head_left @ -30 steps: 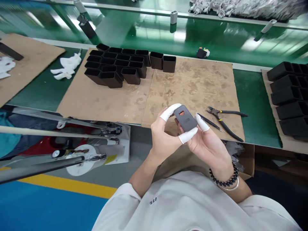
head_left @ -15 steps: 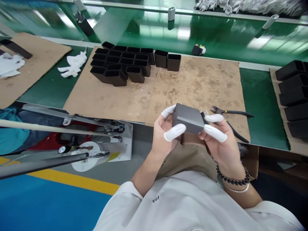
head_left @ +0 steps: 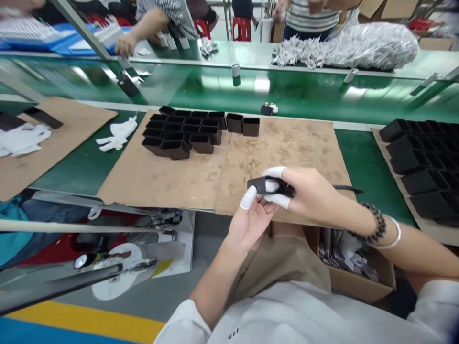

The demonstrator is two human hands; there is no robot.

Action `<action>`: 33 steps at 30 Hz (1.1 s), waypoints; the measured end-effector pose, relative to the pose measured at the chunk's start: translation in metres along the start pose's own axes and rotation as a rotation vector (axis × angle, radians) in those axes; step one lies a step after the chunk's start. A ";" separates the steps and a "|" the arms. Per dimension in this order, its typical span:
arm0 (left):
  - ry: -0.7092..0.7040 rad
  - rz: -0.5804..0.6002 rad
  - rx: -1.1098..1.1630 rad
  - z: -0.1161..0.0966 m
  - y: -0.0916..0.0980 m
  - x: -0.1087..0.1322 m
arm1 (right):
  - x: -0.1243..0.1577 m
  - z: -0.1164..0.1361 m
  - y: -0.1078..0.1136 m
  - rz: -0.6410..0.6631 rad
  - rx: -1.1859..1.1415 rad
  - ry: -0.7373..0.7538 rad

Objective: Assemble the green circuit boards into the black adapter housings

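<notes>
My left hand [head_left: 249,220], white cots on its fingertips, grips a dark grey rectangular case [head_left: 256,185] with thumb on top and fingers below. My right hand [head_left: 304,191], also wearing finger cots, closes around a small black part [head_left: 287,189] at the case's right end. Motion blur and fingers hide how far that part sits in the case. Behind the right hand, one black handle of the cutting pliers [head_left: 347,188] sticks out; the rest is covered. Both hands are above the front edge of the stained cardboard [head_left: 283,148].
Several dark hollow cases [head_left: 202,144] stand grouped at the cardboard's back left, with more cases [head_left: 416,162] at right. A white glove [head_left: 118,134] lies left. A small black-and-white part [head_left: 268,109] sits behind. Below right is a cardboard box [head_left: 358,282]. Co-workers [head_left: 154,24] work across the line.
The case has turned, showing a narrower face, and shifted slightly left. My right hand has swung over its right end and now covers most of the pliers. The view has tilted up.
</notes>
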State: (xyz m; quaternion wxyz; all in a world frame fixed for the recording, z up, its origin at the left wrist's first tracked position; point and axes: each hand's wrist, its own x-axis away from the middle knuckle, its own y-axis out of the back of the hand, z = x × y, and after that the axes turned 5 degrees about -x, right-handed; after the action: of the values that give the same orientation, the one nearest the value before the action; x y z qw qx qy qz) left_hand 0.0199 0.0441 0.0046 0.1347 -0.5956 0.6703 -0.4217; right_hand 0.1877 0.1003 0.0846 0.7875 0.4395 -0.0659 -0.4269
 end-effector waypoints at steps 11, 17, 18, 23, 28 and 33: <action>-0.117 0.082 -0.644 -0.020 0.029 0.001 | -0.164 -0.225 0.101 -0.133 0.537 -0.802; -0.132 0.032 -0.920 -0.043 0.034 0.007 | -0.231 -0.215 0.057 0.018 0.596 -0.540; -0.127 0.039 -0.929 -0.043 0.035 0.005 | -0.246 -0.209 0.047 0.141 0.576 -0.426; -0.068 0.091 -0.957 -0.039 0.039 -0.003 | -0.302 -0.196 0.015 0.427 0.604 -0.278; -0.107 0.117 -0.943 -0.037 0.043 -0.003 | -0.305 -0.203 0.026 0.422 0.685 -0.394; -0.118 0.121 -0.938 -0.039 0.041 -0.004 | -0.295 -0.201 0.031 0.404 0.563 -0.514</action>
State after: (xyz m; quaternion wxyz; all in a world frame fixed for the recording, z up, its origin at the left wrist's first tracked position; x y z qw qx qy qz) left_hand -0.0338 0.0608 -0.0032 -0.0868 -0.5748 0.8131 -0.0304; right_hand 0.1176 0.4513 0.0665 0.6626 0.4950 -0.4585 -0.3251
